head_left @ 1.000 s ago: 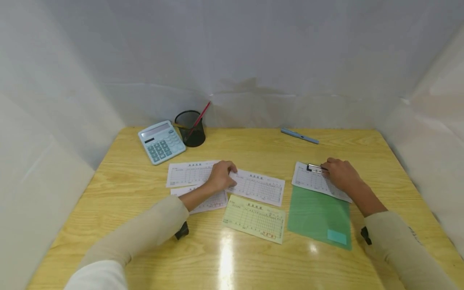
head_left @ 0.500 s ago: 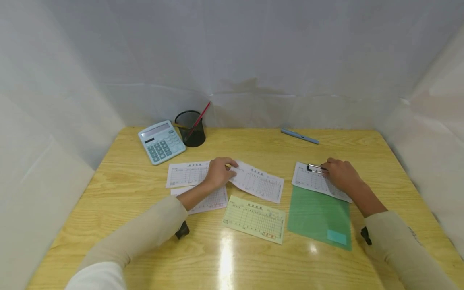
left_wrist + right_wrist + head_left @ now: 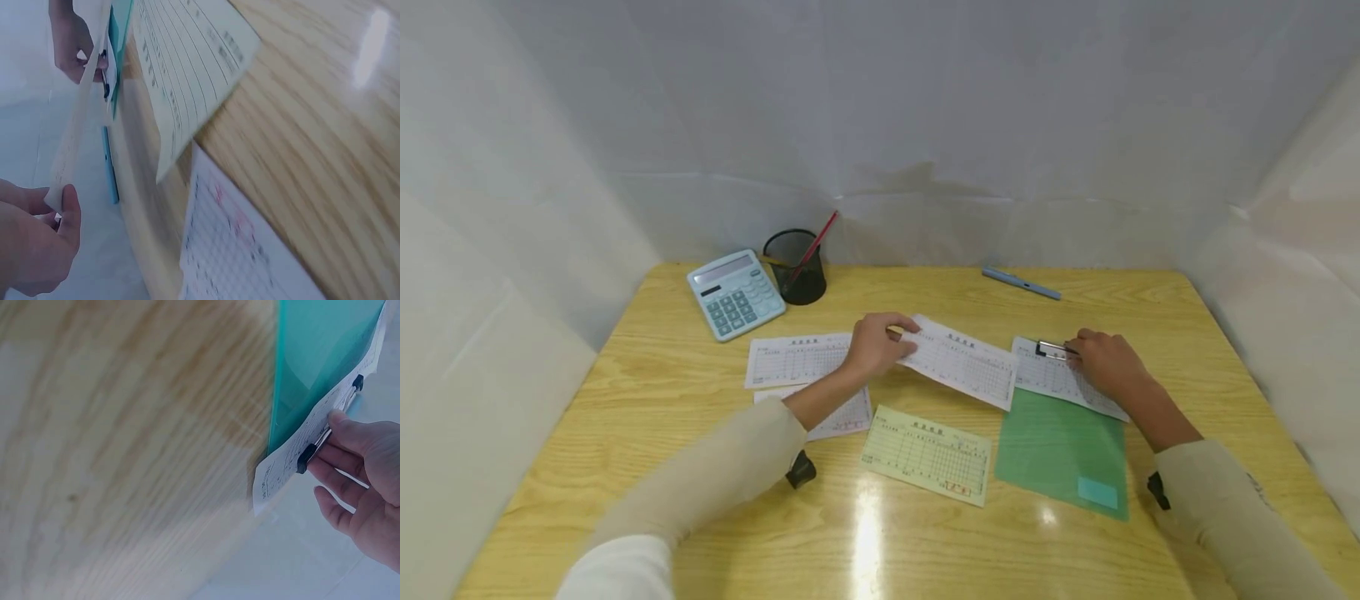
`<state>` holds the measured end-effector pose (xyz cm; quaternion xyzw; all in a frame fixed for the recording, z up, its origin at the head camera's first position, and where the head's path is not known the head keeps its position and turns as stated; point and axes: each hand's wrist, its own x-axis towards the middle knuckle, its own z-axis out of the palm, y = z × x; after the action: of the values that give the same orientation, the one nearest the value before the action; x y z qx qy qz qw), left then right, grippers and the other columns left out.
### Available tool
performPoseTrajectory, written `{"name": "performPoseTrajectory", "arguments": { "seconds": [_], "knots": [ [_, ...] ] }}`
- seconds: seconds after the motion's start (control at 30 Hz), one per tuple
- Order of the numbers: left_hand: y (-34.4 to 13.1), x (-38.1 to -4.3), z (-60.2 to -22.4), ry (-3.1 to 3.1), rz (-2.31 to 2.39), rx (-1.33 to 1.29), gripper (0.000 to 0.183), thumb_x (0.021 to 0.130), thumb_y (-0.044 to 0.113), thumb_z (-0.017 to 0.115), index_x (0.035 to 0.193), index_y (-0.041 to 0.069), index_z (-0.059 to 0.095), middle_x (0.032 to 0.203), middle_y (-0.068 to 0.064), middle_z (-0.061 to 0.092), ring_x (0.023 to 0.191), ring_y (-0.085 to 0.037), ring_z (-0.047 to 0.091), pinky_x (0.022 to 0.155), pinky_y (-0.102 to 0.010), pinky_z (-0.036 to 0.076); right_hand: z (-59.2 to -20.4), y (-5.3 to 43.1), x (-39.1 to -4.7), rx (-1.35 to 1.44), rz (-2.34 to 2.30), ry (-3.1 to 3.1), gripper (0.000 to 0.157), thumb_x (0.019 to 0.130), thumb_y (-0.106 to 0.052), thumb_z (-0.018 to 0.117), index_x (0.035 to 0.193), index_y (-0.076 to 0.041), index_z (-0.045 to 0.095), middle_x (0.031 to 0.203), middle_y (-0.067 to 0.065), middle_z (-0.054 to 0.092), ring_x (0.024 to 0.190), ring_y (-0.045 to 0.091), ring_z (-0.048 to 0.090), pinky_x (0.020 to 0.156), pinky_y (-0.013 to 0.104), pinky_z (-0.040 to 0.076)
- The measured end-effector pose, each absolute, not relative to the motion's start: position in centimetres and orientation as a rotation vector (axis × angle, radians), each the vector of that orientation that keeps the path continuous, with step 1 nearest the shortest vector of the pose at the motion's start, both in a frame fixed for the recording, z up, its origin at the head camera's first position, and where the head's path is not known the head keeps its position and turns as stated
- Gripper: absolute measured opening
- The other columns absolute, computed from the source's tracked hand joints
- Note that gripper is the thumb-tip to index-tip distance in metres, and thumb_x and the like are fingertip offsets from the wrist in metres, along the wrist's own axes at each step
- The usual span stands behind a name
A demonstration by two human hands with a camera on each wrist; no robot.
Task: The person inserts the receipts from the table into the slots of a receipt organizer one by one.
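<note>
My left hand pinches the upper left corner of a white printed form between thumb and fingers. The form is lifted and tilted, its right end overlapping the clipboard's sheet in the head view. My right hand is at the top of a translucent green clipboard. In the right wrist view, the thumb presses the metal clip with the fingers curled behind it. Under that clip lies another white form across the board's upper part. A light blue label marks the board's lower right.
A yellow form lies at the middle. Two white forms, an upper one and a lower one, lie at left, partly behind my left arm. Behind them stand a calculator and a mesh pen cup. A blue pen lies farther back.
My left hand has lifted the white form off the table and carried it right and slightly back, toward the clipboard. My right hand stays at the clip.
</note>
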<state>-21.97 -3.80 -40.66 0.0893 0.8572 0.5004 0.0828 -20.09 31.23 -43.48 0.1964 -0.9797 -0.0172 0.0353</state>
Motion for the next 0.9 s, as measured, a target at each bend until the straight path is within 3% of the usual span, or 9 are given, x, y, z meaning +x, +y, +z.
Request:
{"name": "performPoseTrajectory", "arguments": {
  "seconds": [0.23,0.63,0.77,0.9],
  "knots": [
    [-0.1,-21.4,-41.7,2.501,1.503,0.320,0.019,0.084,0.006,0.069,0.103,0.009,0.071,0.119,-0.008,0.064,0.095,-0.021,0.062,0.066,-0.024,0.053,-43.7,31.2,-20.1,0.590,-0.065,-3.019,0.027,0.085,-0.012,0.068,0.106,0.005,0.067,0.092,0.017,0.063,0.076,0.031,0.063,0.063,0.043,0.052],
    [5.8,-19.4,-43.7,2.484,1.463,0.457,0.020,0.083,0.003,0.069,0.103,0.002,0.069,0.103,-0.010,0.070,0.082,-0.012,0.064,0.062,-0.015,0.048,-43.7,31.2,-20.3,0.581,-0.054,-3.010,0.026,0.085,-0.012,0.068,0.106,0.004,0.067,0.090,0.016,0.063,0.077,0.032,0.063,0.064,0.044,0.052],
    [7.1,-19.1,-43.8,2.478,1.324,0.487,0.034,0.077,0.003,0.075,0.109,0.001,0.065,0.108,-0.010,0.068,0.091,-0.015,0.062,0.072,-0.017,0.048,-43.7,31.3,-20.2,0.587,-0.033,-3.009,0.026,0.086,-0.012,0.067,0.106,0.004,0.067,0.091,0.017,0.063,0.078,0.033,0.064,0.065,0.045,0.052],
    [8.1,-19.0,-43.9,2.481,1.209,0.528,0.050,0.070,-0.002,0.078,0.117,0.002,0.061,0.121,-0.010,0.063,0.108,-0.017,0.058,0.090,-0.021,0.047,-43.7,31.3,-20.1,0.595,-0.011,-2.996,0.026,0.085,-0.011,0.068,0.105,0.005,0.067,0.090,0.017,0.063,0.076,0.034,0.064,0.064,0.045,0.052]
  ]
}}
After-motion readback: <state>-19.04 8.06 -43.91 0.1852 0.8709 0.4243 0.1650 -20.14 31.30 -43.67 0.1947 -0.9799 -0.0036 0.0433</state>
